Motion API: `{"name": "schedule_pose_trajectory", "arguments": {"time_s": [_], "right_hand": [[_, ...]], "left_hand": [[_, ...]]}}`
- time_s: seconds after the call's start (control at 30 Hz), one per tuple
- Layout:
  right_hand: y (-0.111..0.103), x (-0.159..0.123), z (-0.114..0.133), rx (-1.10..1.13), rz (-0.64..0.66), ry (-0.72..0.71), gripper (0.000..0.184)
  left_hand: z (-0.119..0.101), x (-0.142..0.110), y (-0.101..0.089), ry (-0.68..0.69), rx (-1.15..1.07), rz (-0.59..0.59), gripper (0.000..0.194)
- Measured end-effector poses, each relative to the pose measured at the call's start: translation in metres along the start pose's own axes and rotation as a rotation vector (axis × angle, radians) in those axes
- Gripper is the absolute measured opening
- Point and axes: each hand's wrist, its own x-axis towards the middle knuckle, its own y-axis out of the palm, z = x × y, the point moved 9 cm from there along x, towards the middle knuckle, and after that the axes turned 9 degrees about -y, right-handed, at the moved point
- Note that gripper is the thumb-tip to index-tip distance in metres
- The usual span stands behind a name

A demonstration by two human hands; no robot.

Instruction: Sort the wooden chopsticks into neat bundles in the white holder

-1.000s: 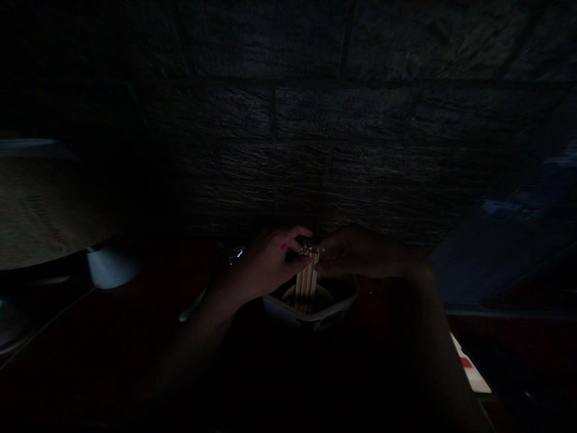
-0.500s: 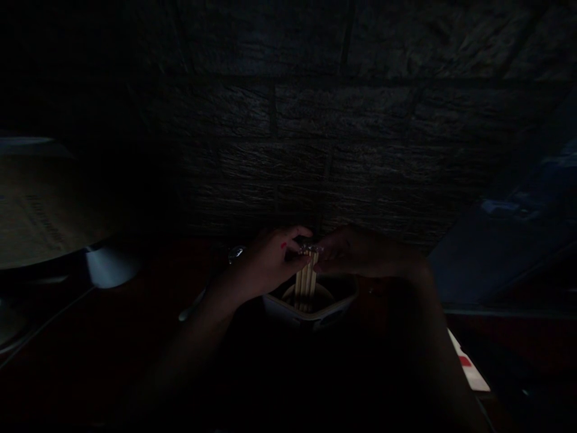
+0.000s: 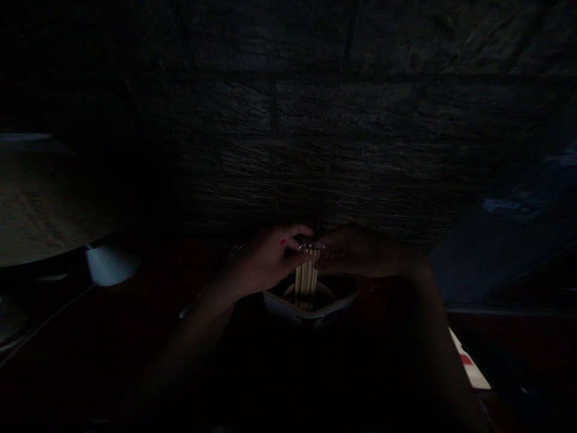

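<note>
In the dim light, my left hand [image 3: 270, 258] comes in from the left, with thumb and fingers closed around the upper end of a bundle of pale wooden chopsticks [image 3: 306, 282]. Opposite it, my right hand [image 3: 345, 252] pinches the same end from the right. Shiny clear plastic [image 3: 311, 246] sits at the top of the bundle, between my fingertips. The chopsticks stand nearly upright, their lower ends inside a dark open container [image 3: 288, 310] with a pale rim. A round edge shows inside it; the rest of its inside is too dark to tell.
A rough block wall [image 3: 297, 156] rises right behind my hands. On the left are a large tan rounded object [image 3: 36, 210], a pale cup-like shape [image 3: 108, 264] and a thin cord [image 3: 49, 325]. A bluish panel [image 3: 478, 258] stands right, with a white-and-red item [image 3: 471, 364] below.
Both hands keep their hold at the top of the chopsticks, with only a very slight shift. The picture is a little darker.
</note>
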Motion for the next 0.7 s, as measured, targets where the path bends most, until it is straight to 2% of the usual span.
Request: {"name": "schedule_pose_trajectory", "arguments": {"time_s": [0.7], "right_hand": [[-0.0035,-0.0028,-0.0029,-0.140,-0.019,0.061,0.030]], "left_hand": [[0.0013,0.0009,0.0020,0.005,-0.014,0.024,0.035]]}}
